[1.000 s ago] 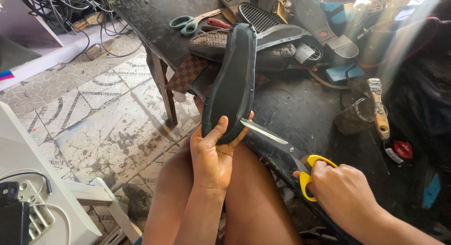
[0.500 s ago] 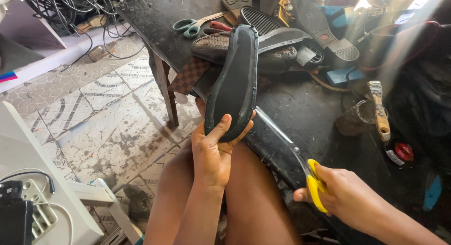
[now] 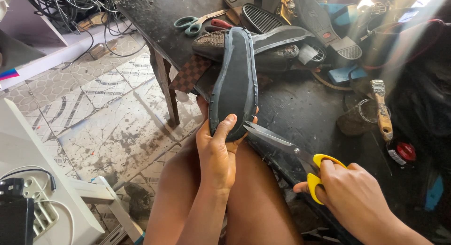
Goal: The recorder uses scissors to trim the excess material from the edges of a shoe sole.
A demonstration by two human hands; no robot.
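My left hand (image 3: 217,153) grips the near end of a long black shoe sole (image 3: 236,80), which stands upright above my knees with its flat side toward me. My right hand (image 3: 350,193) holds yellow-handled scissors (image 3: 291,148) by their loops. The blades are parted and their tips sit at the sole's lower right edge, beside my left thumb.
A dark, dirty workbench (image 3: 300,108) runs behind the sole, piled with other soles (image 3: 260,17), green-handled scissors (image 3: 190,23), a checkered patch (image 3: 190,73) and a glue brush (image 3: 381,108). Tiled floor (image 3: 94,113) lies left. A white power strip (image 3: 33,202) sits at bottom left.
The scissors were at the sole's edge, dropped low and away to the right half a second ago, and now their open blades are back at the sole's lower right edge. The sole stays upright.
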